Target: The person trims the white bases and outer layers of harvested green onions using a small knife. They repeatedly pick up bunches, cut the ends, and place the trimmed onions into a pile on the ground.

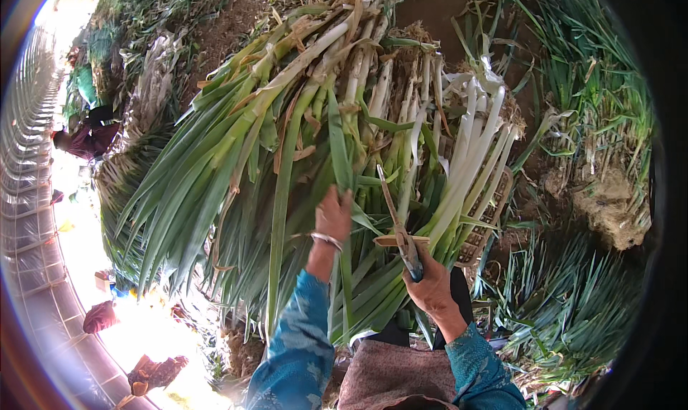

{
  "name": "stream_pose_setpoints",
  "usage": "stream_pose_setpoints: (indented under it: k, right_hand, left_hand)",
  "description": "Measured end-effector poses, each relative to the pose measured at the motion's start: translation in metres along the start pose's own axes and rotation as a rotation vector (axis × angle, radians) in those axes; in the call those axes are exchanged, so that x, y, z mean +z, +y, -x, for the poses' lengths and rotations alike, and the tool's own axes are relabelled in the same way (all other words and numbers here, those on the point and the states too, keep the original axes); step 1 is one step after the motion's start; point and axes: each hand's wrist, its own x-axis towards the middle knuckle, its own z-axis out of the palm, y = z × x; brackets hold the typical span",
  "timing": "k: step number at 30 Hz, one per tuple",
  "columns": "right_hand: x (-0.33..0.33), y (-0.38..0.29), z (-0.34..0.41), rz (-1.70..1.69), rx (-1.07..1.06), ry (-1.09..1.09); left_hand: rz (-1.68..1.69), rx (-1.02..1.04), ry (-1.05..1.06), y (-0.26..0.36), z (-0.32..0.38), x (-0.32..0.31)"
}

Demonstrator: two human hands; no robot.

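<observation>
A large heap of leeks (236, 141) lies before me, white root ends away from me and flat green leaves towards me. My left hand (333, 216), slightly blurred and with a pale bracelet at the wrist, grips a broad green leaf (338, 147) hanging over the heap. In my right hand (431, 287) is a knife (400, 227), held by its bluish handle with the narrow blade pointing away from me. A tan strip (400, 241) crosses it near the handle. Just beyond the knife, smoother white leek stalks (473, 136) lie together on the right.
A brown plastic crate (481, 230) shows partly under the white stalks. More leeks stand or lie at the right (596, 98) and lower right (564, 297). Bare soil (435, 7) shows at the top. A crouching person (88, 139) is at the far left, near a curved plastic-covered wall (32, 206).
</observation>
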Motion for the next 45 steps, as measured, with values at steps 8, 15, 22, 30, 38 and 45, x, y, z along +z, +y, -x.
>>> stream_pose_setpoints:
  k: [8, 15, 22, 30, 38, 45]
  right_hand:
    - [0.008, 0.000, 0.001, -0.006, 0.004, -0.029]
    - [0.022, 0.008, 0.023, 0.040, 0.085, -0.096]
    - [0.036, 0.027, 0.026, 0.108, 0.113, -0.095]
    - [0.032, 0.030, 0.014, 0.132, 0.131, -0.068]
    - [0.027, 0.032, 0.026, 0.065, 0.104, -0.070]
    - [0.017, 0.020, 0.020, -0.011, 0.075, -0.073]
  left_hand:
    - [0.316, -0.434, -0.127, 0.036, 0.152, 0.006]
    - [0.199, -0.608, -0.305, 0.009, 0.184, -0.005]
    - [0.283, -0.216, 0.053, 0.010, 0.134, -0.019]
    - [-0.433, -0.029, -0.037, 0.009, 0.030, 0.073]
    - [-0.288, -0.062, -0.246, -0.003, 0.015, 0.044]
    - [0.243, -0.193, -0.418, 0.012, 0.013, 0.005]
